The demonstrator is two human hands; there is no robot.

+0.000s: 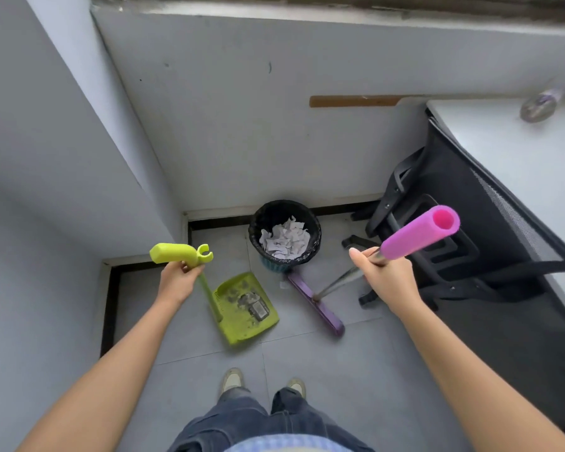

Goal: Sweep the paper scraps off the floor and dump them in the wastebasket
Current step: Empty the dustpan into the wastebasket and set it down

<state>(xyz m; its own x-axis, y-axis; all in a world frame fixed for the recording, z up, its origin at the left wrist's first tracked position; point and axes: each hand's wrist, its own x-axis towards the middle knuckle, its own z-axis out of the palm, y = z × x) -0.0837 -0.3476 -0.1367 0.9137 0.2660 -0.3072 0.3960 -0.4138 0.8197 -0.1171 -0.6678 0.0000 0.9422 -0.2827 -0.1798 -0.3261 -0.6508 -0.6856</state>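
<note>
paper scraps (286,240) piled in black wastebasket (317,238), left hand (177,282) gripping green dustpan (247,309) handle, right hand (384,274) gripping purple broom (317,303) pole, broom head beside the wastebasket

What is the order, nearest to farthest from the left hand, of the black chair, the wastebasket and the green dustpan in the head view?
1. green dustpan: the left hand holds its handle; the pan is below and just right of it.
2. wastebasket: farther right, mid-view.
3. black chair: far right, beyond the right hand holding the broom.
</note>
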